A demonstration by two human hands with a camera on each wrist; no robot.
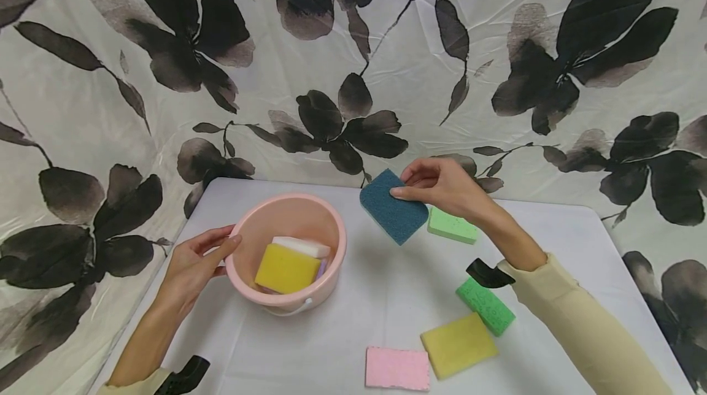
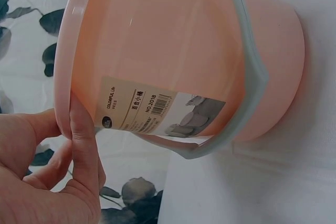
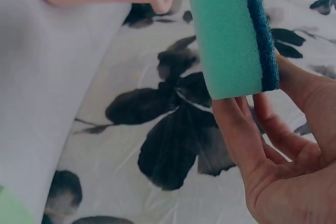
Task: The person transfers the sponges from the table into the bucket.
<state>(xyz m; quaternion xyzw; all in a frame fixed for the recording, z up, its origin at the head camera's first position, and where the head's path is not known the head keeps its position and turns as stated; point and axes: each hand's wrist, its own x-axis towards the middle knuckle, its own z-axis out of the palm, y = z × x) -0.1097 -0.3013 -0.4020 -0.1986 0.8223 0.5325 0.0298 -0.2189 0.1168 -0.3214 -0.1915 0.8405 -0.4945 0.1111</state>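
My right hand (image 1: 442, 185) pinches a sponge (image 1: 394, 208) by its corner, held up over the table to the right of the bucket. Its scouring side is dark blue, and the right wrist view shows a thick mint-green foam body (image 3: 226, 35). With the thumb on one side of the rim and fingers on the other, my left hand (image 1: 193, 263) grips the pink bucket (image 1: 287, 199) at its left edge. Inside the bucket lie a yellow sponge (image 1: 287, 269), a white piece (image 1: 301, 246) and a bit of something purple (image 1: 321, 269), mostly hidden.
On the white table (image 1: 265, 358) lie a light green sponge (image 1: 453, 226), a brighter green sponge (image 1: 486, 306), a yellow sponge (image 1: 458, 346) and a pink sponge (image 1: 396, 368). The bucket's pale handle (image 2: 254, 77) hangs down its side. Flowered cloth (image 1: 431, 76) rises behind the table.
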